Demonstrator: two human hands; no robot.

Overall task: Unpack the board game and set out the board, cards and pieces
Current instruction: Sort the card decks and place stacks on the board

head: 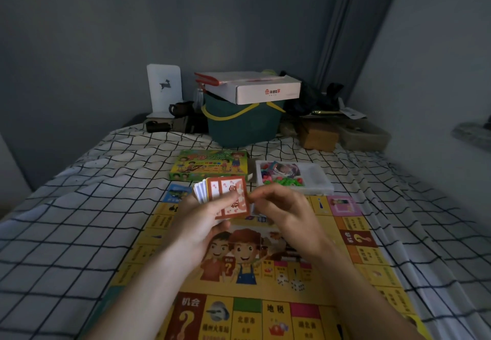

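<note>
The yellow game board [265, 286] lies unfolded on the checked bedsheet in front of me. My left hand [204, 220] grips a fanned stack of cards [225, 196] with red-brown backs, thumb pressed on the top card. My right hand [281, 212] is just right of the stack, its fingers curled at the cards' right edge; whether it pinches a card I cannot tell. Beyond the board lie the green game box [210, 165] and a white plastic tray [318, 180] of coloured pieces.
A dark green bucket [244, 127] with a white carton [265, 90] on top stands at the bed's far end. A white stand [164, 87], a dark mug [180, 108] and a brown box [318, 135] are beside it. Walls close in left and right.
</note>
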